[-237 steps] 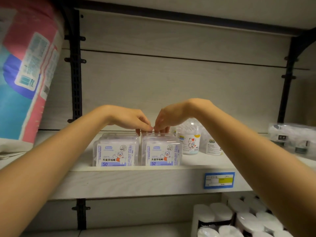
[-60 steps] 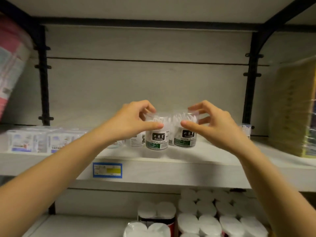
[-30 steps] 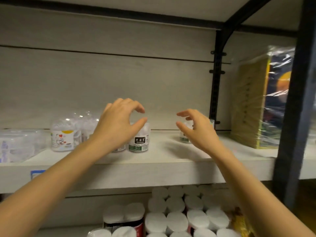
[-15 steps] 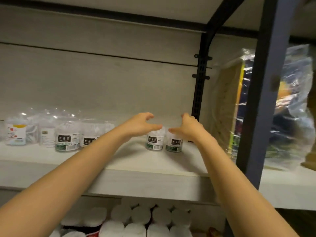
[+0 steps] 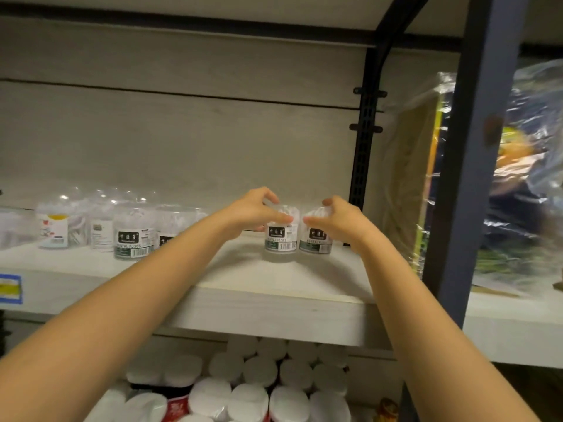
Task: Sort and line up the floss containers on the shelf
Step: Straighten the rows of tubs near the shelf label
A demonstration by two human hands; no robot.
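Two round clear floss tubs with black-and-green labels stand side by side near the right end of the pale shelf (image 5: 274, 306). My left hand (image 5: 254, 210) grips the top of the left tub (image 5: 280, 240). My right hand (image 5: 336, 219) grips the top of the right tub (image 5: 315, 242). Further left on the shelf stands a row of other floss containers: a black-labelled tub (image 5: 131, 239), a second one (image 5: 166, 236) partly hidden behind my left forearm, a white-labelled tub (image 5: 99, 233) and a cartoon-labelled tub (image 5: 56, 228).
A black slotted upright (image 5: 364, 166) rises just behind the two tubs. A dark blue post (image 5: 469, 178) stands at the right, with plastic-wrapped packs (image 5: 408, 184) behind it. White-capped rolls (image 5: 259, 388) fill the shelf below. A blue price tag (image 5: 9, 289) sits on the shelf edge at left.
Both hands have closed down onto the tops of the two tubs at the shelf's right end; half a second ago they hovered just above them. The view has hardly shifted.
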